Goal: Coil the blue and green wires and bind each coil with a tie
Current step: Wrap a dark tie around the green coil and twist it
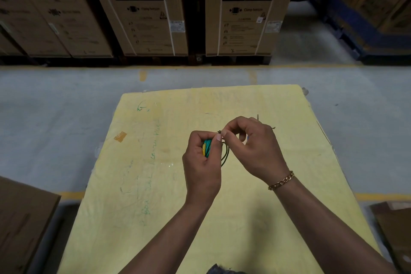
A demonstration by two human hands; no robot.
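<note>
three tall brown cartons (pixel 144 9) printed with "washing machine" stand along the far side, on a grey floor (pixel 55 118) with yellow lines. nearer is the table (pixel 289 140), its pale yellow top marked with green scribbles (pixel 153 140) toward the left. a flat piece of brown cardboard (pixel 22 224) lies at the near left, beside the table. both forearms reach in from the near edge and the hands meet above the middle of the table. the left hand (pixel 202 162) is curled round the green wire coil (pixel 208 147), which shows a yellow strip between the fingers and is held upright off the table. the right hand (pixel 251 149), just right of it, pinches a thin dark tie (pixel 225 155) between thumb and forefinger at the top of the coil; dark loops of it hang just right of the coil. a gold chain bracelet (pixel 281 181) circles the right wrist. a small orange tape patch (pixel 120 136) sticks to the table's left part.
</note>
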